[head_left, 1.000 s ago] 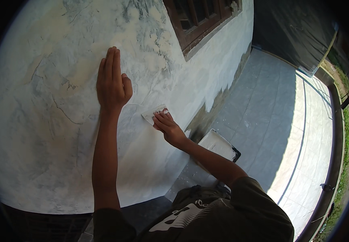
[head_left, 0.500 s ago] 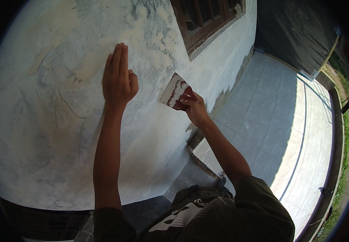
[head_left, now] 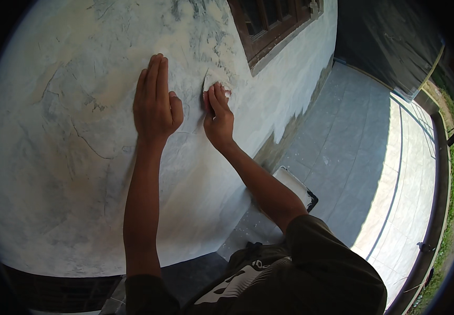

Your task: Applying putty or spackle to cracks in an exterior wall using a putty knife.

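My left hand [head_left: 155,110] lies flat on the patchy white plastered wall [head_left: 80,194], its fingers stretched upward and close together, the thumb out to the side. To its right, my right hand [head_left: 219,119] grips a flat putty spreader [head_left: 207,80] that is up against the wall, below and left of the window. The fingers cover most of the spreader, and only its pale, putty-smeared upper part and edge show. Cracks and cream-coloured putty patches mark the wall around both hands.
A brown wooden window frame [head_left: 274,37] is set in the wall at the upper right. On the grey tiled floor [head_left: 337,136], a white tray [head_left: 293,184] with a dark corner sits partly behind my right forearm. A dark sheet [head_left: 389,42] hangs at the far right.
My right hand has moved left and up, bringing the spreader from away from the wall to against it and turning it more edge-on. My left hand stays in place.
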A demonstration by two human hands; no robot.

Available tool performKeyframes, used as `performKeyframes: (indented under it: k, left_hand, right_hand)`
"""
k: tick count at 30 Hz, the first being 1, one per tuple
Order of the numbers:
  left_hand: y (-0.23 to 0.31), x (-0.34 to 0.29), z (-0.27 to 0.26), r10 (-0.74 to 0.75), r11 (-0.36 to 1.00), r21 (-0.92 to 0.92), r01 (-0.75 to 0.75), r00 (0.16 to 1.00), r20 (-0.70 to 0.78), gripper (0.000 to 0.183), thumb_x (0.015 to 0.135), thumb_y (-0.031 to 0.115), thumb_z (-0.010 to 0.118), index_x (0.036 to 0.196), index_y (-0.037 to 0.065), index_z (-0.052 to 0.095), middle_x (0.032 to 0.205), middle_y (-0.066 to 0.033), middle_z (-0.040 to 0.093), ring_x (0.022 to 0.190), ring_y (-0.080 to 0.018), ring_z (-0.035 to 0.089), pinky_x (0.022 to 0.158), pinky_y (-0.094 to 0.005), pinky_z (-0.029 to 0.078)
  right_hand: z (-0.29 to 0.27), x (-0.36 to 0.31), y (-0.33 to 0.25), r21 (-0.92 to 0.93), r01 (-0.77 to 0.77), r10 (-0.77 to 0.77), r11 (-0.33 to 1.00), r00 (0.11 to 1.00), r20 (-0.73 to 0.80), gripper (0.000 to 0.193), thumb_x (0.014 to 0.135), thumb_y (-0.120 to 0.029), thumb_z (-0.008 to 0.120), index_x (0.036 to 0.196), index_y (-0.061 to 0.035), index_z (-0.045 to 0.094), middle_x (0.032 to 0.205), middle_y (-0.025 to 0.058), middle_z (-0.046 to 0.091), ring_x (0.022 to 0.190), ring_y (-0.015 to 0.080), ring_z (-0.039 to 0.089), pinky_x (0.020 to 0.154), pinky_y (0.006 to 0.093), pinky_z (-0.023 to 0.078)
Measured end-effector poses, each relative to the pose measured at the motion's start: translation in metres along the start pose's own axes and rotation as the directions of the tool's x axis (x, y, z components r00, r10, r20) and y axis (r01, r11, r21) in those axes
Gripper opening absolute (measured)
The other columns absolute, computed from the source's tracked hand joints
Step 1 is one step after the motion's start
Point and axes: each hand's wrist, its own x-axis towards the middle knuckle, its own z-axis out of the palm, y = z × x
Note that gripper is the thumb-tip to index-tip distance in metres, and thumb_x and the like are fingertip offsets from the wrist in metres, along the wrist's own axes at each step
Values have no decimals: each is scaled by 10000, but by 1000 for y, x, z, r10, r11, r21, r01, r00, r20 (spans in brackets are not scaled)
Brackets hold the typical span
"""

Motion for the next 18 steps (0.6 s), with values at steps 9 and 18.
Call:
performKeyframes:
  k: [9, 18]
  left_hand:
    - [-3, -2, 1, 14, 1000, 4, -14, 1000, -6, 629, 796, 77, 440, 1404, -85, 443, 1425, -234, 501, 1316, -358, 507, 1123, -458, 377]
    - [1, -1, -3, 0, 1000, 18, 0, 1000, 13, 631, 798, 76, 431, 1409, -84, 439, 1441, -227, 490, 1334, -341, 496, 1129, -452, 373]
  right_hand:
    - [-32, -130, -34, 86, -71, 40, 994, 946, 322, 362, 926, -6, 650, 1286, -14, 611, 1388, 182, 565, 1327, 347, 509, 1119, 426, 391]
    - [-91, 11, 28, 199, -252, 238, 947, 967, 93, 479, 846, 123, 474, 1273, -3, 648, 1124, 106, 722, 901, 76, 593, 816, 212, 466]
